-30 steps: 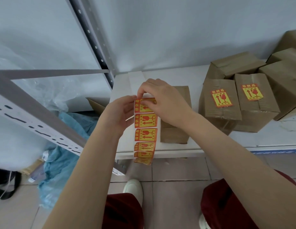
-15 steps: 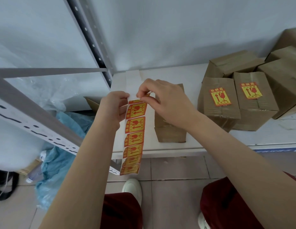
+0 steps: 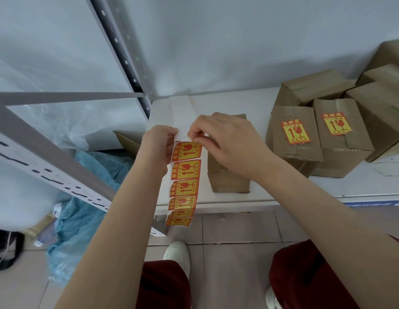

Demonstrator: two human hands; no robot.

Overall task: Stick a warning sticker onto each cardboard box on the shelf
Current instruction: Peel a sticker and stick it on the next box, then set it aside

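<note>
My left hand (image 3: 157,148) pinches the top of a hanging strip of red-and-yellow warning stickers (image 3: 185,177). My right hand (image 3: 227,139) pinches the strip's top sticker at its upper edge, fingertips close to the left hand's. Behind both hands a small plain cardboard box (image 3: 229,181) stands on the white shelf (image 3: 327,188), partly hidden. To the right, two taped boxes each carry a sticker: one (image 3: 294,139) and another (image 3: 341,134). More plain boxes (image 3: 312,88) crowd the back right.
A grey perforated shelf post (image 3: 125,54) rises at the left, with a slanted grey beam (image 3: 44,161) in front. Blue cloth (image 3: 82,210), clear plastic wrap and a bottle lie on the floor at the left. My white shoe (image 3: 178,253) stands on the tiled floor.
The strip swung left and back, and more bare backing paper shows above the top sticker. Both hands stayed together in front of the small box.
</note>
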